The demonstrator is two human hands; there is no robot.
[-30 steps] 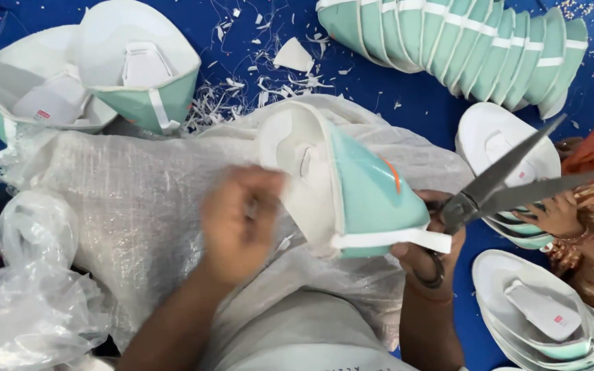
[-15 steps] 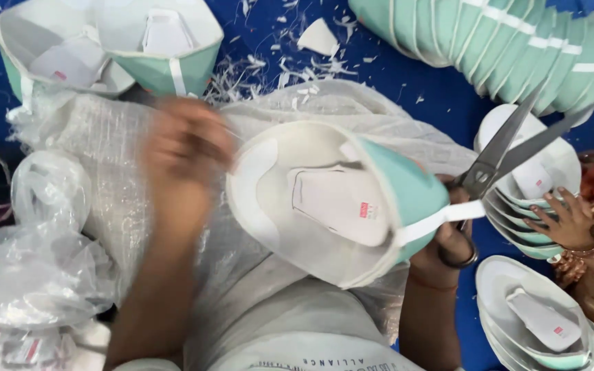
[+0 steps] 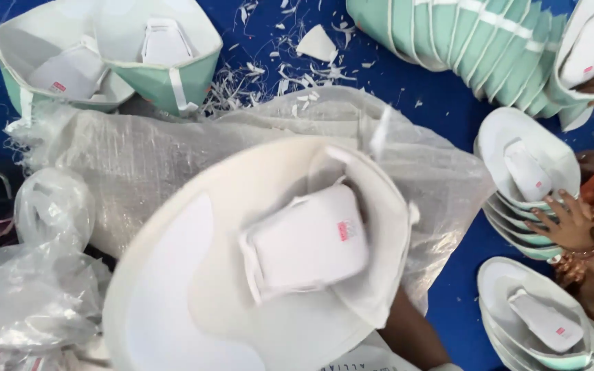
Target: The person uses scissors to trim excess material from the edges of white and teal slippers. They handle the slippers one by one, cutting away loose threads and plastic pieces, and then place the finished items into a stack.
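Observation:
A large white moulded mask cup (image 3: 194,275) fills the middle of the view, very close to the camera, its inside facing me with a white folded pad (image 3: 307,244) in it. Only my right forearm (image 3: 414,336) shows, running up behind the cup's lower right edge; the hand itself is hidden behind the cup. My left hand is out of sight. The scissors are not visible.
Another person's hand (image 3: 572,223) rests on a stack of cups (image 3: 524,165) at the right, above a second stack (image 3: 544,319). A nested row of green cups (image 3: 476,41) lies top right, two cups (image 3: 159,48) top left. A woven sack (image 3: 159,151), clear bags (image 3: 36,288) and white scraps (image 3: 276,79) lie on the blue sheet.
The cup has come up close to the camera and turned its inside toward me. My left hand has left the view, and the scissors and right hand are now hidden.

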